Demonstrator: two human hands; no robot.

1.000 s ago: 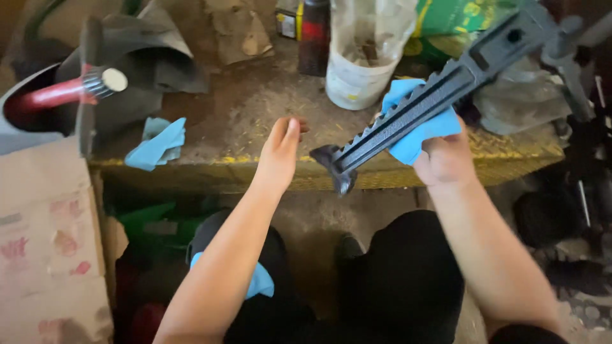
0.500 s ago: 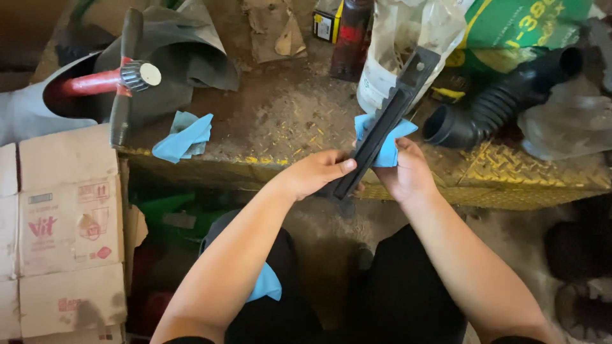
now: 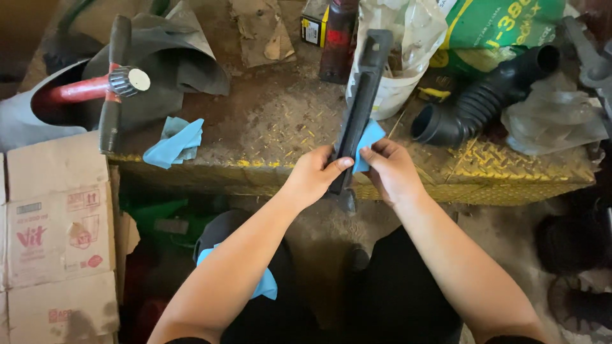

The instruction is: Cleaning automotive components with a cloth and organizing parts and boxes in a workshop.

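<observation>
Partly hidden by left hand (image 3: 312, 178) and right hand (image 3: 392, 169) fingers clamped on it, black bar (image 3: 360, 105) shows blue cloth (image 3: 368, 141).

From my view, the green sack (image 3: 503, 25) runs past the top edge (red bottle (image 3: 338, 38) likewise).

The left hand (image 3: 312, 175) has its grip closed around the lower end of a long black plastic bar (image 3: 360, 105), held nearly upright above the yellow-edged bench (image 3: 268, 127). The right hand (image 3: 392, 169) presses a blue cloth (image 3: 368, 141) against the bar's right side. Another blue cloth (image 3: 173, 143) lies on the bench, well left of the bar; a black ribbed hose (image 3: 481, 105) lies to its right.
</observation>
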